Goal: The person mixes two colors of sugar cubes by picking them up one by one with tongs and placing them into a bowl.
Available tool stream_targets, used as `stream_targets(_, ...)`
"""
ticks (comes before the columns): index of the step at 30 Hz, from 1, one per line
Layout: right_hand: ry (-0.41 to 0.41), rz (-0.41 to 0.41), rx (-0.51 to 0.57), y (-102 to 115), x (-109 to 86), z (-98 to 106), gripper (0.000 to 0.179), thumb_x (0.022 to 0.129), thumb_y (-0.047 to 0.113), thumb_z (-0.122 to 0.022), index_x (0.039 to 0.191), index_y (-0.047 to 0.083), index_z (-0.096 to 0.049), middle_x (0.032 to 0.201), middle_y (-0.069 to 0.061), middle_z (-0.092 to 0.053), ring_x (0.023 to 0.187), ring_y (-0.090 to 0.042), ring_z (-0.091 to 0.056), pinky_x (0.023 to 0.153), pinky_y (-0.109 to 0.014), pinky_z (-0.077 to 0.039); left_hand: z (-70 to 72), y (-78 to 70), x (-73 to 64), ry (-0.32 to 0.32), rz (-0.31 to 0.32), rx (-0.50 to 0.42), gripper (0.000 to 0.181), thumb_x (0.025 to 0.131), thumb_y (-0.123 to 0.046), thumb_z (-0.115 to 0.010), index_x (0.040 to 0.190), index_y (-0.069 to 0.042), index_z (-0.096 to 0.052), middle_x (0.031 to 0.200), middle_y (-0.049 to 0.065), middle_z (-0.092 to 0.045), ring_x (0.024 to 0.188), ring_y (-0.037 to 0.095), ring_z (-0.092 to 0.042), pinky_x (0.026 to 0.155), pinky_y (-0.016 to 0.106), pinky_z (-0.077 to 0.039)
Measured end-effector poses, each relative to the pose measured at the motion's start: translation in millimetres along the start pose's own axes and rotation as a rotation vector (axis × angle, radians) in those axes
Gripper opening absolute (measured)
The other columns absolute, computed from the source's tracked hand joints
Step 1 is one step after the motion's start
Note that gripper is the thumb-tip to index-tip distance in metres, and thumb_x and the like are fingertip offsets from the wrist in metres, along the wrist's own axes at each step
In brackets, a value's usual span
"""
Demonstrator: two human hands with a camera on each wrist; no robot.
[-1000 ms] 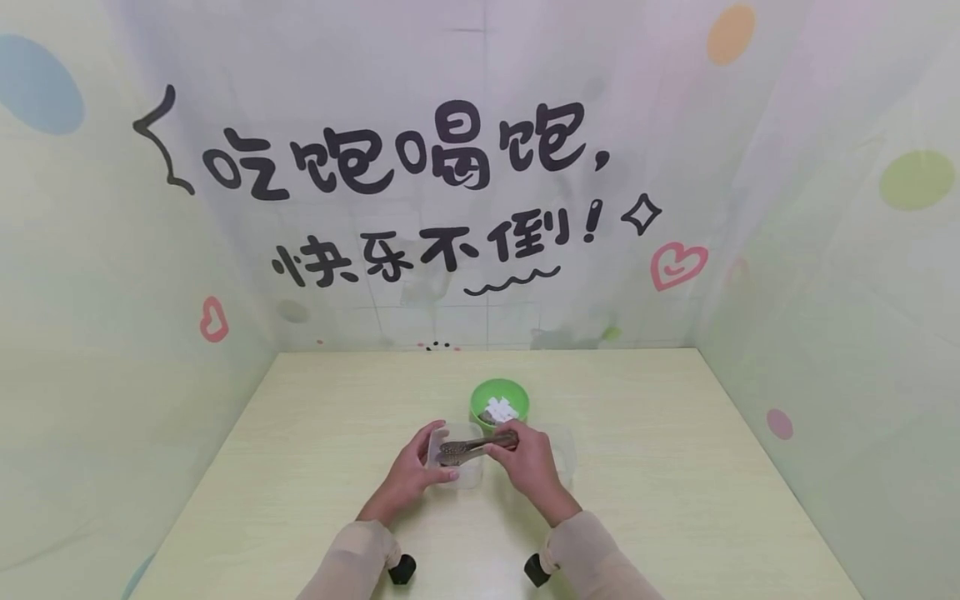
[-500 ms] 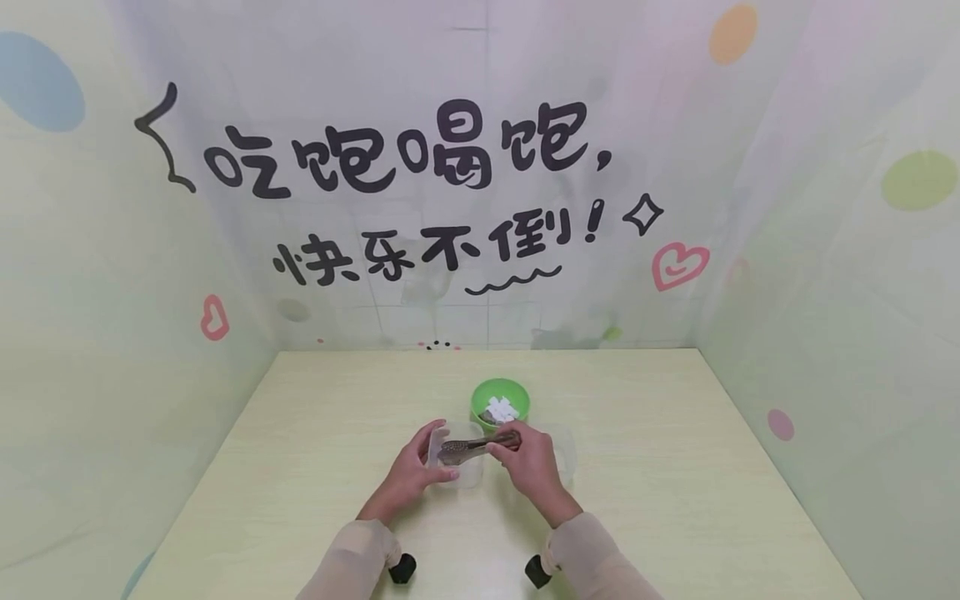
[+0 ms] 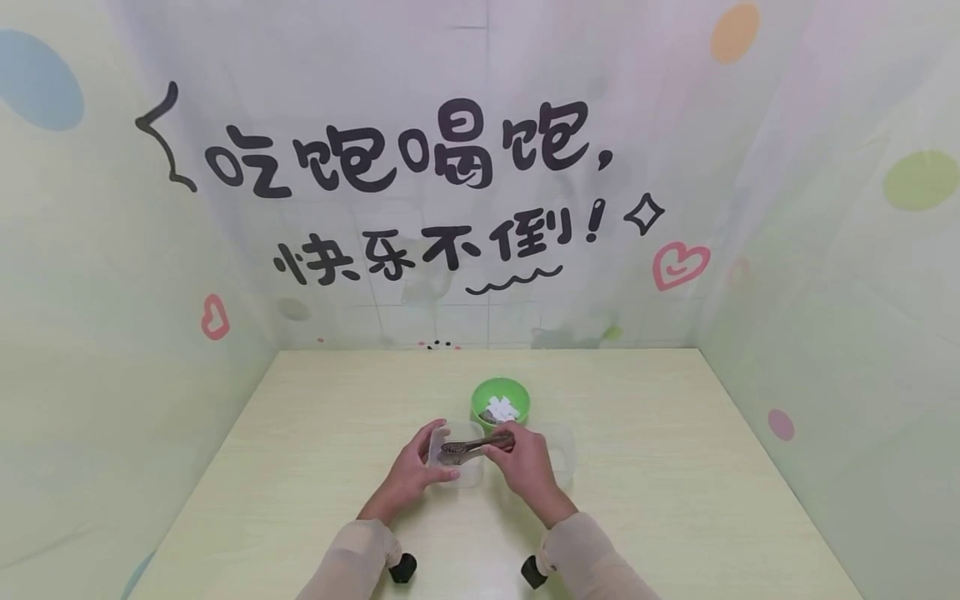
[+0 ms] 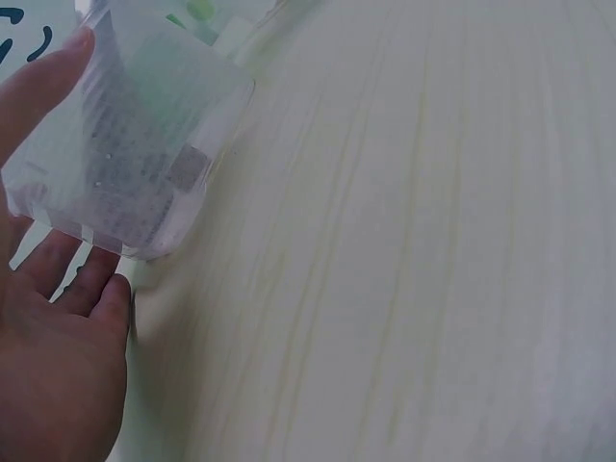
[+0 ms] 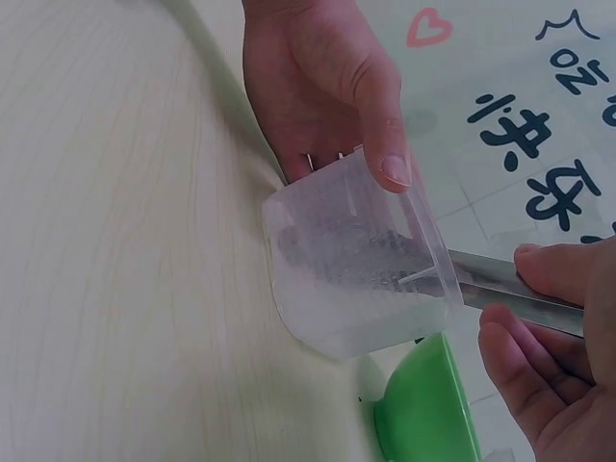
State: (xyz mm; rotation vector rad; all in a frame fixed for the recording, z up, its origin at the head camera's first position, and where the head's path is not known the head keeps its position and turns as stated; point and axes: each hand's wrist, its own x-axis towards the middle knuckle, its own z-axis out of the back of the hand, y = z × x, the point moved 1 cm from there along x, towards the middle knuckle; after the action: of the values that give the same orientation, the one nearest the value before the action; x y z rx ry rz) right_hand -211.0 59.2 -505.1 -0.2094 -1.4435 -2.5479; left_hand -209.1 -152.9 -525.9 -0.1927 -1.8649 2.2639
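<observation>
A clear plastic container (image 3: 468,477) stands tilted on the table, its mouth turned toward the right hand. My left hand (image 3: 412,472) holds it from the left, the thumb on one side and the fingers on the other. With thumb and fingers, my right hand (image 3: 531,468) grips metal tongs (image 3: 474,445). Their ends reach inside the container (image 5: 361,318), blurred through its wall in the right wrist view. Whether the tongs pinch anything there, I cannot tell. Behind the hands sits a green bowl (image 3: 482,391) with white pieces (image 3: 502,408) and something greyish in it.
Partly behind the right hand is another clear plastic container (image 3: 567,450). The light wooden table (image 3: 315,417) meets printed cloth walls (image 3: 487,67) at the back and sides. Black wrist mounts (image 3: 402,568) hang beneath both sleeves.
The tongs' two arms, spread apart a second ago, have come closer together. My right hand has shifted slightly left. The left hand and container stay where they were.
</observation>
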Motion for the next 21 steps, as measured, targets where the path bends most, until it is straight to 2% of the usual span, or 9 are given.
stream_targets(5,-0.01,0.029,0.013,-1.6,-1.3,-0.1,0.017,0.081,0.011,-0.079,0.092,0.007,-0.067,0.083,-0.003,-0.071,0.073,-0.011,-0.066,0.059,-0.02,-0.054,-0.3,0.3,0.3,0.005,-0.002,-0.004,0.084,0.076,-0.002,-0.081,0.147,0.002,-0.034,0.143,0.027,-0.043,0.137,0.04,-0.034,0.115,0.049,-0.023)
stream_targets(11,-0.061,0.058,0.024,-3.3,-2.7,2.2,0.018,0.08,0.011,-0.08,0.093,0.007,-0.068,0.08,-0.003,-0.071,0.07,-0.01,-0.065,0.059,-0.021,-0.055,-0.4,-0.3,0.2,0.003,0.008,0.008,0.085,0.075,-0.002,-0.082,0.147,0.0,-0.036,0.145,0.026,-0.042,0.137,0.04,-0.034,0.114,0.049,-0.024)
stream_targets(21,-0.136,0.109,0.095,-4.3,-3.8,10.4,0.02,0.08,0.009,-0.079,0.094,0.001,-0.068,0.083,-0.009,-0.072,0.073,-0.017,-0.069,0.062,-0.019,-0.057,-0.5,-0.6,0.6,-0.007,0.034,0.0,0.085,0.076,-0.001,-0.081,0.148,-0.002,-0.035,0.146,0.025,-0.041,0.137,0.04,-0.034,0.113,0.051,-0.026)
